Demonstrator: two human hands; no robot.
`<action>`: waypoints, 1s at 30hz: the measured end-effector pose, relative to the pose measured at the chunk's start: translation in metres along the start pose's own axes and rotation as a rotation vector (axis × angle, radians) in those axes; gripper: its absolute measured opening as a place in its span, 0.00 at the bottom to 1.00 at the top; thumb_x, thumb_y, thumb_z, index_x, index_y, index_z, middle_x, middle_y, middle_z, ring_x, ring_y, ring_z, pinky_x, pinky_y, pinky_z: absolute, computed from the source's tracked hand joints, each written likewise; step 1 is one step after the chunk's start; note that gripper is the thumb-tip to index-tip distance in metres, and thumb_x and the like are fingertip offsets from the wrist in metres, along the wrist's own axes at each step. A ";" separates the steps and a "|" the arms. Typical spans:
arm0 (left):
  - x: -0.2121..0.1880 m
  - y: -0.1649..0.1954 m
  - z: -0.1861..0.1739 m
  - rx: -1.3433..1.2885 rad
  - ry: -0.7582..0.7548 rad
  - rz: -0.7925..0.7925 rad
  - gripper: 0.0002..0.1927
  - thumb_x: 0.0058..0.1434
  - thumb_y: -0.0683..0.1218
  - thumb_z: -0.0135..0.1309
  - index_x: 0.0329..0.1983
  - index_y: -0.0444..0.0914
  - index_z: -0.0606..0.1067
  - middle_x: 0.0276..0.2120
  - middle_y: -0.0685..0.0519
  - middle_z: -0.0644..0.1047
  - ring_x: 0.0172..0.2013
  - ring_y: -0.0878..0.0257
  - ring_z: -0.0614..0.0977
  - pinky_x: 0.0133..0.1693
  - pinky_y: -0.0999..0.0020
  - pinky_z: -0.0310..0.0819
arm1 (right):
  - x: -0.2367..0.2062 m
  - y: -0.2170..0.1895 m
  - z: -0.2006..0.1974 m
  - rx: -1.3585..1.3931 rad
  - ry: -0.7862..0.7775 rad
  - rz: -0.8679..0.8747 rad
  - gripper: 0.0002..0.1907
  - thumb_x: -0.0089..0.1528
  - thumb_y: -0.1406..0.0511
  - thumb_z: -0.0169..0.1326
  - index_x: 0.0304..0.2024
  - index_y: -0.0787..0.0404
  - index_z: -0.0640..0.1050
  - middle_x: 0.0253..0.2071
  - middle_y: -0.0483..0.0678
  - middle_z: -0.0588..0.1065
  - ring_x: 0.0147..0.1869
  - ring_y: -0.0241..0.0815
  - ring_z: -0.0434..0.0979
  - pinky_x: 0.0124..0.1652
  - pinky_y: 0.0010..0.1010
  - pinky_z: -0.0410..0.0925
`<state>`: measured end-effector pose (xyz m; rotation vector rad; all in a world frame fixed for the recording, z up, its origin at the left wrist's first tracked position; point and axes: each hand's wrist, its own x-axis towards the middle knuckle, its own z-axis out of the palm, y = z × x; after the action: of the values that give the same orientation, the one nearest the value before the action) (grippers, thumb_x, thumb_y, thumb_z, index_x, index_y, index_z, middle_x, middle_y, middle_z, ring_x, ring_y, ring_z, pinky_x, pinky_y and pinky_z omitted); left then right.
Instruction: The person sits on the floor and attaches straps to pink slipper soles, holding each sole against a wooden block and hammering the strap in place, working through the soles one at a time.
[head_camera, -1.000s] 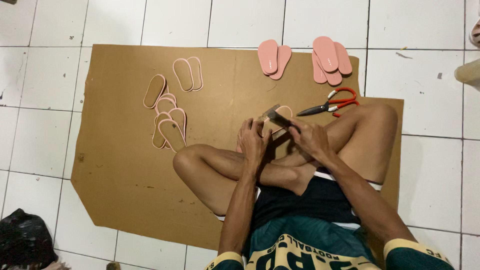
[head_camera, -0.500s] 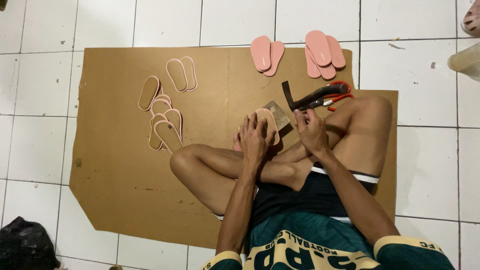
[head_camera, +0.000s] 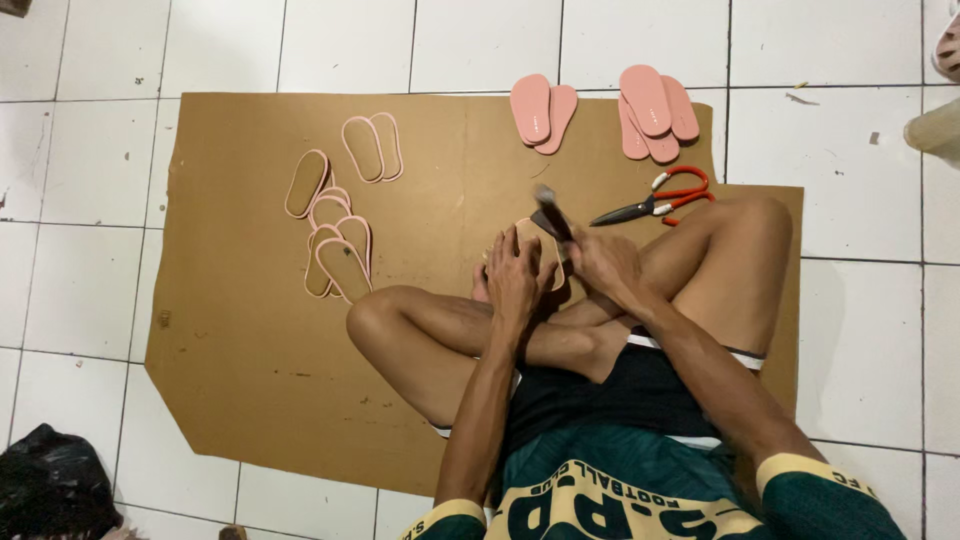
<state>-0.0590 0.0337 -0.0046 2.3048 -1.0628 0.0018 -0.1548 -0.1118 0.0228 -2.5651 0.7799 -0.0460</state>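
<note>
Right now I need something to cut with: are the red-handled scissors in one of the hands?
No, the scissors lie on the cardboard beyond the right hand, which holds a dark tool.

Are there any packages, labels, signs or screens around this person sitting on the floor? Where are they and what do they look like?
No packages, signs or screens.
Shirt print: bottom edge, cream lettering on a dark green shirt.
Black bag: bottom left corner on the tiles, crumpled and unmarked.
Cardboard sheet: flat brown, under the person, no label seen.
</note>
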 end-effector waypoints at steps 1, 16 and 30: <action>0.001 0.001 0.000 0.010 0.000 -0.008 0.28 0.55 0.56 0.66 0.55 0.40 0.76 0.66 0.38 0.67 0.65 0.36 0.67 0.62 0.42 0.61 | 0.002 0.001 -0.002 0.045 0.010 -0.007 0.14 0.64 0.57 0.54 0.49 0.52 0.81 0.31 0.59 0.80 0.35 0.63 0.80 0.36 0.53 0.70; 0.005 0.002 -0.002 0.021 0.083 -0.026 0.28 0.55 0.58 0.66 0.51 0.37 0.74 0.59 0.38 0.71 0.61 0.38 0.70 0.61 0.46 0.61 | -0.030 0.015 0.013 0.246 0.125 -0.016 0.18 0.64 0.58 0.55 0.54 0.57 0.79 0.33 0.63 0.79 0.37 0.65 0.80 0.35 0.51 0.71; 0.008 0.004 -0.003 -0.505 0.146 -0.162 0.35 0.57 0.46 0.63 0.64 0.31 0.63 0.57 0.38 0.72 0.56 0.48 0.77 0.53 0.61 0.77 | -0.032 0.023 0.013 0.875 0.077 0.139 0.16 0.66 0.58 0.54 0.49 0.62 0.74 0.24 0.48 0.74 0.26 0.37 0.71 0.26 0.29 0.65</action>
<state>-0.0554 0.0276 0.0022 1.8910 -0.7016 -0.1441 -0.1919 -0.1059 0.0043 -1.6864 0.7439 -0.3591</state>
